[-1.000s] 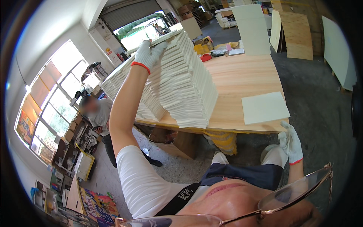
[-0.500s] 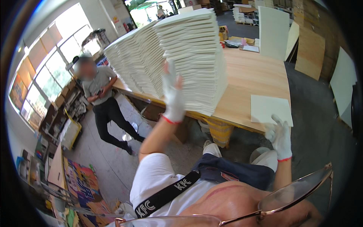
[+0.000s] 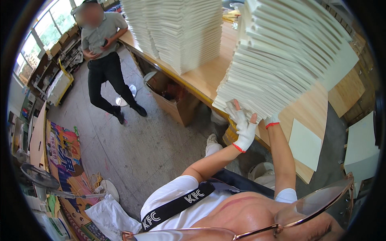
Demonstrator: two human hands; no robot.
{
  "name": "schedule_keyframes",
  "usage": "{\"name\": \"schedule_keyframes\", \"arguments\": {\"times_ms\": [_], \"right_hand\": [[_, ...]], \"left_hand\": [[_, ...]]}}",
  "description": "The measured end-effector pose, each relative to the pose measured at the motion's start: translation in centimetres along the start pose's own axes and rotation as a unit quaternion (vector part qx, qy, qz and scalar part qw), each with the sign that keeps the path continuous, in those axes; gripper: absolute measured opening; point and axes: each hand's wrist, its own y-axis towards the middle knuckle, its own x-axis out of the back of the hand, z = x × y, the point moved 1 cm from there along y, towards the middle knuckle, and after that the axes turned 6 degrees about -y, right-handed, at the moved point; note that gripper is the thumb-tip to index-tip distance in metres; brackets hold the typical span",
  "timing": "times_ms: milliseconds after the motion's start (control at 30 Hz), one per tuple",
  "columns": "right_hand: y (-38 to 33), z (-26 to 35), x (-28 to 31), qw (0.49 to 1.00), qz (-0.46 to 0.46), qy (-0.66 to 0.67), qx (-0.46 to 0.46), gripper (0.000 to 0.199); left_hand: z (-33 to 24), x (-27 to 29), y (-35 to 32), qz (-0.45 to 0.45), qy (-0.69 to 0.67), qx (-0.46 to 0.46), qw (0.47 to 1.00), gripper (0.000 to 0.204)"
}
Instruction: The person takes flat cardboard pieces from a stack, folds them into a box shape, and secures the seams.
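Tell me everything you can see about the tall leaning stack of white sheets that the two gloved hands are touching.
The leaning stack is made of many thin, cream-white square sheets, like paperboard or foam board, fanned so their edges show as steps. It tilts toward the person and stands on the wooden table. The left hand, in a white glove with a red cuff, presses against its lower corner; the right hand is mostly hidden under the bottom edge. A second stack stands apart behind it.

An open brown cardboard box (image 3: pixel 173 97) is seen under the wooden table's edge. A colourful printed poster board (image 3: pixel 64 160) is laid flat on the floor, lower left.
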Motion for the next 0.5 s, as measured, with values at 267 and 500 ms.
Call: {"name": "schedule_keyframes", "arguments": {"times_ms": [267,500], "right_hand": [[2.1,-1.2,-4.1,0.999,0.003,0.031,0.022,0.068],[3.2,-3.8,-9.1,0.997,-0.025,0.032,0.063,0.068]], "left_hand": [[0.1,2.4,3.6,0.029,-0.006,0.027,0.999,0.093],[2.9,5.8,9.9,0.025,-0.042,-0.006,0.999,0.084]]}}
